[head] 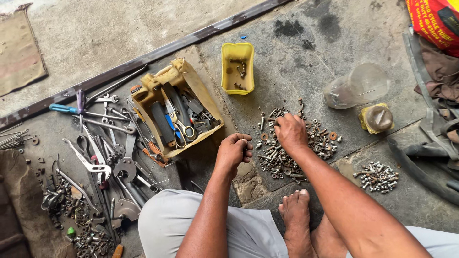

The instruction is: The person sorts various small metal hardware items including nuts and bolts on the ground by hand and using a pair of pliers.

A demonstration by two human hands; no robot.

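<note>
On a stained concrete floor (pixel 334 38), a scattered pile of nuts and bolts (pixel 287 148) lies directly under the right hand (pixel 290 133), fingers curled down into it. The left hand (pixel 233 150), just left of the pile, is loosely fisted; whether it holds anything I cannot tell. A yellow tray (pixel 237 69) sits beyond.

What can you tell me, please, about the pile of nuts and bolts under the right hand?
The pile of nuts and bolts lies loose on the dark, stained floor, a scatter of small grey and rusty metal bolts, nuts and washers. The right hand rests on its upper part, fingers down among the pieces. The left hand, closed in a loose fist, is just beside its left edge.
</note>
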